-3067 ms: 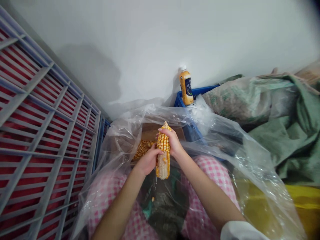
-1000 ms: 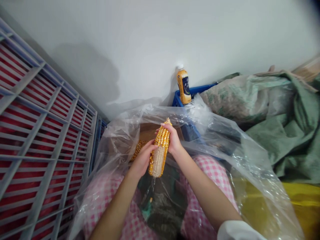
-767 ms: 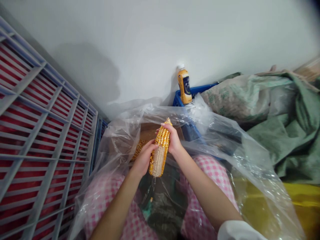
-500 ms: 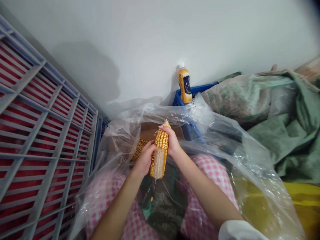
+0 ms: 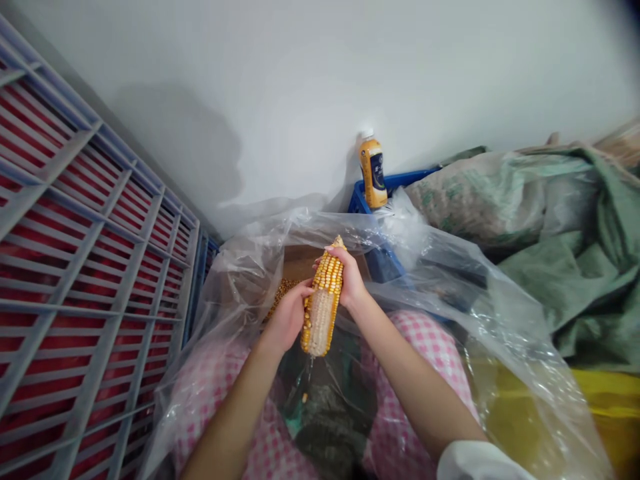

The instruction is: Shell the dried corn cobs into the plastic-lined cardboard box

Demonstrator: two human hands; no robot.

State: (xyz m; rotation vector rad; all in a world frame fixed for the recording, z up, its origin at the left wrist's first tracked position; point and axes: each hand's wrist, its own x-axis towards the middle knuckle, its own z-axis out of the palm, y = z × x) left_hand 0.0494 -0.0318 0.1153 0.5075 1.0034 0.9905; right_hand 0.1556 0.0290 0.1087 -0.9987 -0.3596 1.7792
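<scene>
Between my hands is an ear of corn, tilted with its pointed tip away from me. A strip of bare cob shows on its near half, while yellow kernels still cover the tip and sides. My right hand wraps round the upper right side near the tip. On the left edge, my left hand grips the cob, its thumb at the top of the bare strip. Loose corn kernels lie in a heap behind my left hand. Clear plastic sheeting spreads beneath and around, over my legs.
A plastic crate with slatted sides stands close on the left. Behind, a yellow bottle stands at a blue basket against the wall. Green and whitish sacks pile up on the right, above something yellow.
The bare strip on the cob reaches slightly higher, and my left thumb has shifted up along it. Both hands stay on the ear; the view has shifted slightly.
</scene>
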